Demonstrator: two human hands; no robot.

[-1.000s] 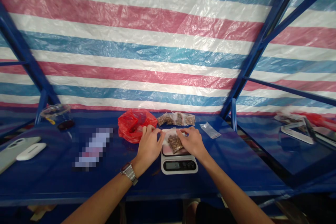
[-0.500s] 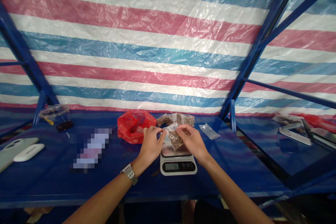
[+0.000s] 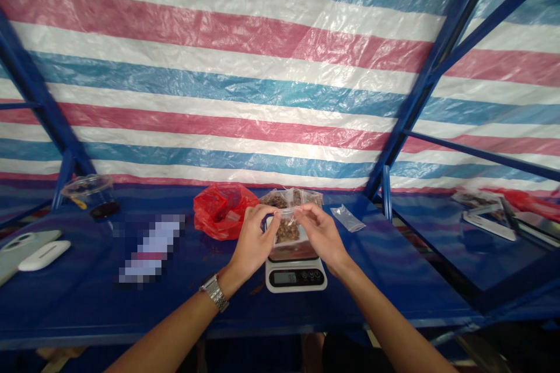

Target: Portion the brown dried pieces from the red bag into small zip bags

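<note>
1. Hands meet above a white digital kitchen scale with a black display panel, both forearms angling in from the lower edge and converging over a glossy blue table.

2. Left hand, back turned up, pinches one upper corner of a small clear plastic bag of brown pieces between thumb and bent forefinger; a silver metal-band watch circles the wrist.

3. Right hand mirrors it, thumb and fingertips grasping the opposite upper corner.

4. Bag of brown pieces hangs roughly upright between the two hands, over the scale's plate; whether its lower edge touches the plate cannot be told.

5. One second earlier, the same bag lies slanted on the plate; half a second earlier, it tilts in the right hand's grip. Now its top edge runs nearly level between both sets of fingers.

6. Crumpled red plastic bag and flat clear plastic bag keep their places on either side.
</note>
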